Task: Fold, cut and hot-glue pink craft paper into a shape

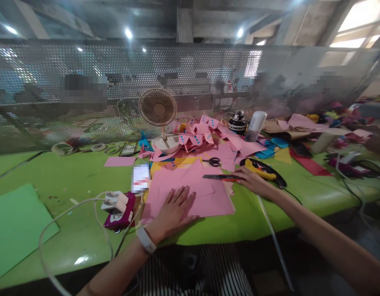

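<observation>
Green counter (69, 176), cluttered work station. Left grip (174, 209) nearest: fingers spread flat, pinning pink paper (208, 197), holding nothing. Right grip (254, 183) just beyond, fingertips touching right end of cutter (221, 177); closure around it cannot be told. Cutter lies on paper, long axis left-right, extending leftward from right grip. Scissors (214, 161), fan (158, 109) farther back.

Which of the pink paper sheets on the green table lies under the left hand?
The large plain pink sheet closest to the person; the left hand lies flat on it. The small pink sheet lies alone, farther left, untouched.
</observation>
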Available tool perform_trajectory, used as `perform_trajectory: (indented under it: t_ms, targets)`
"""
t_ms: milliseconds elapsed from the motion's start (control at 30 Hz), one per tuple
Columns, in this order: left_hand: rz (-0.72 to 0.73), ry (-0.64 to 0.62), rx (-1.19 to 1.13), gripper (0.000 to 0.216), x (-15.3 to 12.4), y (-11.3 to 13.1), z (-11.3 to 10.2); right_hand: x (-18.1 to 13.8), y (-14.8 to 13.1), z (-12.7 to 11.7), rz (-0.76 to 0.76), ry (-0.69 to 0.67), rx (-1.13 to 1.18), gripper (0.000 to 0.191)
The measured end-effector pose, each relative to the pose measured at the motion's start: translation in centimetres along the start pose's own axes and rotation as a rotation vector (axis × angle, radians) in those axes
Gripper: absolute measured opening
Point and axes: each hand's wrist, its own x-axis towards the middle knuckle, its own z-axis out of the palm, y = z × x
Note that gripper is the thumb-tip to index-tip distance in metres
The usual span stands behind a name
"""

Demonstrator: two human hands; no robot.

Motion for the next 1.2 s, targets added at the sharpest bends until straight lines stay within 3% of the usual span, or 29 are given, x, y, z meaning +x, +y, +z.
perform_trajectory:
  t_ms: [400, 667, 900, 1000, 1200]
  targets:
    - [-0.003, 0.013, 0.022, 0.072, 0.0, -0.1, 0.4, 0.8, 1.6, 0.7, -0.036, 0.046, -0.008, 0.034]
    - [-0.017, -0.012, -0.003, 0.074, -0.1, 0.1, 0.0, -1.3, -0.5, 0.0, -0.131, -0.096, 0.103, 0.031]
    - [-0.008, 0.003, -0.026, 0.072, -0.2, 0.3, -0.1, -1.5, -3.5, 1.4, -0.015, -0.098, -0.145, 0.045]
    - [-0.009, -0.005, -0.043, 0.071, -0.2, 0.3, -0.3, -1.2, -4.4, 1.2, -0.019, -0.153, -0.192, 0.039]
    - [-0.024, -0.037, -0.075, 0.072, -0.1, 0.5, -0.7, -1.5, -4.4, 1.0, -0.025, -0.112, -0.171, 0.034]
